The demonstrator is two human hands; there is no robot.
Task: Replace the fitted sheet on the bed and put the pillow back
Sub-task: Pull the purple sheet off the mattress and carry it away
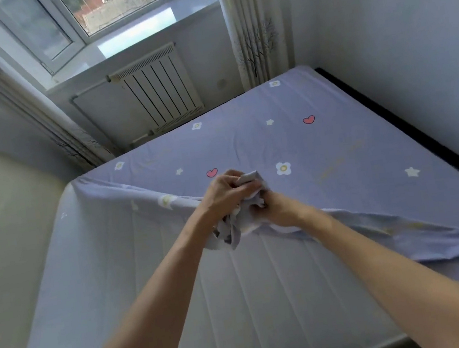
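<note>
The mattress (pixel 155 287) is bare and white across its near half, quilted in long stripes. The far half lies under a lilac sheet (pixel 321 143) printed with flowers, stars and hearts, spread flat to the far edge. The sheet's near edge is gathered up off the mattress, sagging toward both sides.

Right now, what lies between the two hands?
In the head view, a bunched corner of the sheet lies between them. The left hand and right hand both grip it above the bare mattress.
</note>
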